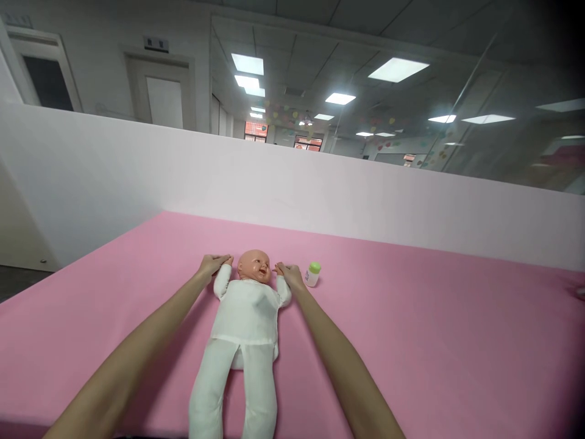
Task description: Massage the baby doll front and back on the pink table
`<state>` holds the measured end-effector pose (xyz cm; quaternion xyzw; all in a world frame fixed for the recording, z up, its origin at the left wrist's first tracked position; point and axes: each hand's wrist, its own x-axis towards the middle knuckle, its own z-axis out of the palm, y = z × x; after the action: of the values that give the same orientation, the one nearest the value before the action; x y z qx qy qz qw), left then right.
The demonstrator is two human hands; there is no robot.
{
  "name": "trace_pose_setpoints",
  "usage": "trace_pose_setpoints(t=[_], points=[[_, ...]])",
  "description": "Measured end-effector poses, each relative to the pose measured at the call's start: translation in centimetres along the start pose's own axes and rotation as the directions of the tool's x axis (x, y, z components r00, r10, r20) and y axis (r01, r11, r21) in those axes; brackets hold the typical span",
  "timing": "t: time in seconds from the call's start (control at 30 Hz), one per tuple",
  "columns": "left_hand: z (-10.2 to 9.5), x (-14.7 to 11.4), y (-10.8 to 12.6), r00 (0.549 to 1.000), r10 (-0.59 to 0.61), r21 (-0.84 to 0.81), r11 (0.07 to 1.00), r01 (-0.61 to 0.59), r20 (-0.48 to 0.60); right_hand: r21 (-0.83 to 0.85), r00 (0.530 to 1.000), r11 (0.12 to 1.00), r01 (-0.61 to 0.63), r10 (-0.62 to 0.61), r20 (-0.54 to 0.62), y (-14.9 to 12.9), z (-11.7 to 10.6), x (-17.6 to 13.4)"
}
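Observation:
A baby doll [247, 311] with a white cloth body lies face up on the pink padded surface [411, 335], its head toward the wall and its legs toward me. Both doll arms are bent upward beside the head. My left hand [214, 265] is closed around the doll's hand on the left. On the other side, my right hand [291, 275] grips the doll's other hand, fingers pressed together. Just right of my right hand stands a small white bottle [312, 275] with a green cap, apart from it.
A low white wall [320, 189] runs along the back of the pink surface, with a glass pane [388, 110] above it. Doors [162, 91] are at the back left. Past the surface's left edge, floor [18, 281] shows.

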<state>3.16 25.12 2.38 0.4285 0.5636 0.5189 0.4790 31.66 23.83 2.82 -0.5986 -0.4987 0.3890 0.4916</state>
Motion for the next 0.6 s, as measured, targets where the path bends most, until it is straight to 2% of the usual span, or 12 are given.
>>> trace_pose_setpoints(t=[0.1, 0.2, 0.3, 0.4, 0.5, 0.6], points=[[-0.4, 0.9, -1.8, 0.998, -0.065, 0.063, 0.996, 0.065, -0.013, -0.002, 0.998, 0.998, -0.062, 0.062, 0.000, 1.6, 0.3, 0.5], [-1.4, 1.1, -2.4, 0.998, -0.064, 0.063, 0.996, 0.064, -0.001, 0.027, 0.998, 0.998, -0.064, 0.064, 0.005, 2.0, 0.1, 0.5], [-2.9, 0.6, -1.5, 0.997, 0.049, -0.009, 0.999, -0.048, 0.066, 0.057, 1.000, 0.998, -0.008, 0.008, 0.001, 0.9, -0.7, -0.1], [-5.0, -0.8, -0.1, 0.952, 0.238, -0.073, 0.971, -0.228, 0.194, 0.066, 0.995, 0.993, 0.099, -0.101, 0.025, -0.9, -2.3, -1.9], [-7.3, -3.4, 1.0, 0.886, 0.314, -0.047, 0.947, -0.317, 0.341, 0.036, 0.949, 0.967, 0.252, -0.254, 0.186, -2.6, -4.3, -4.9], [-9.2, -6.5, 1.2, 0.806, 0.298, 0.001, 0.938, -0.347, 0.511, -0.028, 0.867, 0.946, 0.323, -0.284, 0.410, -3.4, -6.3, -8.5]])
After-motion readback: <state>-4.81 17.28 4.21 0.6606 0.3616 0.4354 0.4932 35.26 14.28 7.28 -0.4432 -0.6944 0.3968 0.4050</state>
